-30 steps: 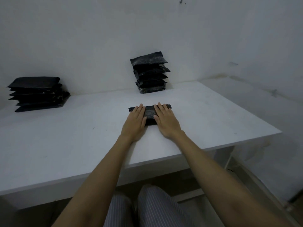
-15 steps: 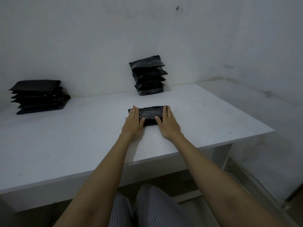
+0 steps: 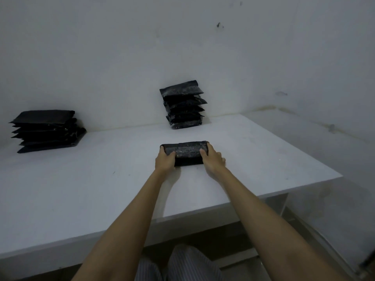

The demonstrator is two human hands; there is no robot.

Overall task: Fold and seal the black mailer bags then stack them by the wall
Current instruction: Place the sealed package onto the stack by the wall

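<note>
- We see a folded black bag (image 3: pixel 187 152) lying on the white bench (image 3: pixel 81 179), near its middle.
- Our left hand (image 3: pixel 164 160) grips the bag's left end, fingers curled round it, thumb on top.
- Our right hand (image 3: pixel 213 159) grips the right end the same way.
- A stack of folded bags (image 3: pixel 183 104) stands against the wall (image 3: pixel 121 47) beyond the hands.
- Another pile of bags (image 3: pixel 47 130) sits far left by the wall.

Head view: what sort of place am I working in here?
Probably a bare packing room: a plain white table against an unfinished wall, with two stacks of black mailer bags, folded and flat.
</note>
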